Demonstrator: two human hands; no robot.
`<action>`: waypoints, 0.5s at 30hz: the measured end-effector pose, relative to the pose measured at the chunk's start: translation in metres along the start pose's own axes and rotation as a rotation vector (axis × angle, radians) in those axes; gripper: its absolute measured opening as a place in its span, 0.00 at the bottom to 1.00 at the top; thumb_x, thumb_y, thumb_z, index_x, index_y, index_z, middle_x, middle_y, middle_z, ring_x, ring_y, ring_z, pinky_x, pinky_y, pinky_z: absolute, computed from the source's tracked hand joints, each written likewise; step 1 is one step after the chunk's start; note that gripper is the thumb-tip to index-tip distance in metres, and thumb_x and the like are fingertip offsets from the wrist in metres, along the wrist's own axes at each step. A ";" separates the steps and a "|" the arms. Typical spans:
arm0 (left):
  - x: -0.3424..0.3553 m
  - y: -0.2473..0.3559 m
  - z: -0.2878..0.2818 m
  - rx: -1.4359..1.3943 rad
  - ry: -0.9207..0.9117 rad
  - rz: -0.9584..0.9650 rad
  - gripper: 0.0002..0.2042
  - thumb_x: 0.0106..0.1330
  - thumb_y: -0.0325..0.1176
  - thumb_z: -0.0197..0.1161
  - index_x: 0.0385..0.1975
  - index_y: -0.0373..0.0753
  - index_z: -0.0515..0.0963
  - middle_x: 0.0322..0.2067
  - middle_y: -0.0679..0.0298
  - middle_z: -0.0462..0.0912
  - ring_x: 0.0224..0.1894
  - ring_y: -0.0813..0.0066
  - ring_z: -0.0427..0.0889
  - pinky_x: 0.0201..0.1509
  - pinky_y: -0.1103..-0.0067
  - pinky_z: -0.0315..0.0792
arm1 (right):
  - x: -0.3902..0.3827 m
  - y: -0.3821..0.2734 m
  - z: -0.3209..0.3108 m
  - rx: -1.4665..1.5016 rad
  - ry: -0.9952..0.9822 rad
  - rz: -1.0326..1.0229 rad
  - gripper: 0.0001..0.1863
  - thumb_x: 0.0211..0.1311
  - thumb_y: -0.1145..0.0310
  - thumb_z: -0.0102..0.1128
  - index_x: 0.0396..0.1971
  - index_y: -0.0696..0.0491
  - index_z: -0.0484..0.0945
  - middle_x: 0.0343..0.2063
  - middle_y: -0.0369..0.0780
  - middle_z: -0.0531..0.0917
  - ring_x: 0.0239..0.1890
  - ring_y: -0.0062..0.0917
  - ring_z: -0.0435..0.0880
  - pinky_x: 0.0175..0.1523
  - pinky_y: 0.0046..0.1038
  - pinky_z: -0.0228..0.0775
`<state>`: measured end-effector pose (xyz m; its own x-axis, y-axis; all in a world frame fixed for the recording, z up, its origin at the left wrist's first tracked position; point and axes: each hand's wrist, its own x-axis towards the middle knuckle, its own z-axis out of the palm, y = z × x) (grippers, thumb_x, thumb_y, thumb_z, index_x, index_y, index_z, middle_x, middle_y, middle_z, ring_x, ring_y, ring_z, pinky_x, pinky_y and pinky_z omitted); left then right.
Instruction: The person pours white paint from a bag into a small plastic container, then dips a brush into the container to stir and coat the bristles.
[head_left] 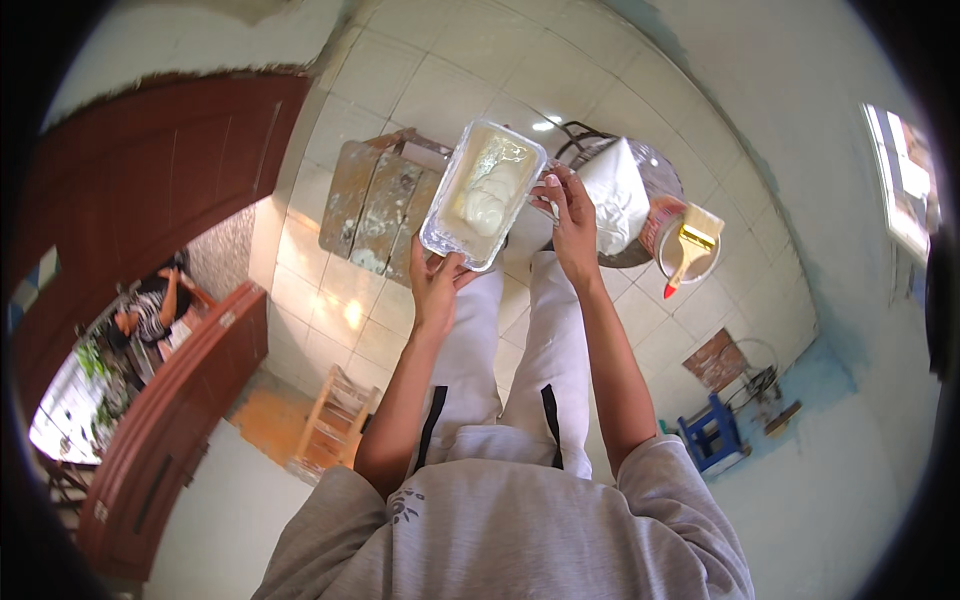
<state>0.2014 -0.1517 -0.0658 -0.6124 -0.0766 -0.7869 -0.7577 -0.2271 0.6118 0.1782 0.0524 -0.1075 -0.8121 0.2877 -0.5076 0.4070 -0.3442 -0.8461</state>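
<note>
Between my two hands a white rectangular tray [447, 219] is held up, tilted, with thick white paint [491, 205] pooled in it. My left hand [436, 287] grips its near left corner, the thumb at the rim and the other fingers partly hidden beneath. My right hand [570, 208] is at the tray's right edge with its fingers bent and pinched together; whitish smears show on the fingertips. Whether a small thing is between those fingers I cannot make out. Right of that hand, a paintbrush [692, 248] with a red-tipped handle lies across the top of a round bucket [668, 226].
A paint-spattered wooden stool [380, 205] stands beyond the tray on the left. A white bag [615, 195] rests on a round stool [660, 178]. Behind on the right is a blue plastic stool [712, 435]; on the left, a small wooden ladder [335, 420]. Through the red door [180, 420] a person sits outside.
</note>
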 end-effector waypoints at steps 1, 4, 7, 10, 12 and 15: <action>0.003 -0.001 -0.015 -0.036 0.028 0.003 0.30 0.68 0.19 0.57 0.69 0.46 0.59 0.55 0.56 0.79 0.52 0.62 0.85 0.54 0.64 0.85 | 0.003 0.006 0.015 -0.018 -0.030 0.004 0.27 0.79 0.59 0.56 0.64 0.67 0.70 0.50 0.44 0.83 0.48 0.24 0.85 0.54 0.28 0.77; 0.016 -0.004 -0.065 -0.039 0.077 -0.022 0.38 0.69 0.21 0.58 0.76 0.47 0.48 0.60 0.47 0.75 0.54 0.56 0.85 0.58 0.62 0.83 | 0.011 0.035 0.059 -0.065 -0.136 0.012 0.25 0.79 0.60 0.57 0.63 0.65 0.71 0.48 0.42 0.83 0.47 0.22 0.84 0.53 0.25 0.78; 0.029 -0.011 -0.104 -0.105 0.148 -0.044 0.35 0.68 0.18 0.57 0.73 0.48 0.56 0.57 0.55 0.78 0.54 0.62 0.84 0.57 0.65 0.84 | 0.019 0.068 0.092 -0.111 -0.254 0.072 0.22 0.80 0.63 0.54 0.64 0.61 0.71 0.48 0.38 0.81 0.45 0.21 0.83 0.51 0.25 0.79; 0.044 -0.022 -0.137 -0.101 0.156 -0.063 0.34 0.68 0.18 0.56 0.73 0.49 0.55 0.58 0.54 0.77 0.55 0.62 0.84 0.57 0.66 0.84 | 0.020 0.100 0.114 -0.212 -0.290 0.128 0.23 0.79 0.61 0.57 0.63 0.60 0.71 0.47 0.37 0.81 0.45 0.19 0.83 0.49 0.24 0.79; 0.049 -0.031 -0.152 -0.124 0.160 -0.083 0.35 0.68 0.19 0.57 0.74 0.49 0.55 0.58 0.54 0.77 0.55 0.62 0.83 0.57 0.66 0.84 | 0.018 0.112 0.123 -0.251 -0.303 0.140 0.23 0.78 0.60 0.58 0.63 0.60 0.71 0.46 0.37 0.81 0.44 0.19 0.83 0.49 0.24 0.79; 0.052 -0.040 -0.159 -0.151 0.178 -0.105 0.34 0.70 0.21 0.57 0.74 0.50 0.54 0.60 0.53 0.75 0.54 0.62 0.84 0.55 0.66 0.84 | 0.010 0.118 0.127 -0.323 -0.306 0.150 0.23 0.78 0.60 0.57 0.63 0.59 0.70 0.44 0.37 0.81 0.43 0.18 0.82 0.48 0.23 0.78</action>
<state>0.2355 -0.3015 -0.1439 -0.4728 -0.2115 -0.8554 -0.7645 -0.3843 0.5175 0.1647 -0.0987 -0.1922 -0.8004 -0.0379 -0.5983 0.5995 -0.0521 -0.7987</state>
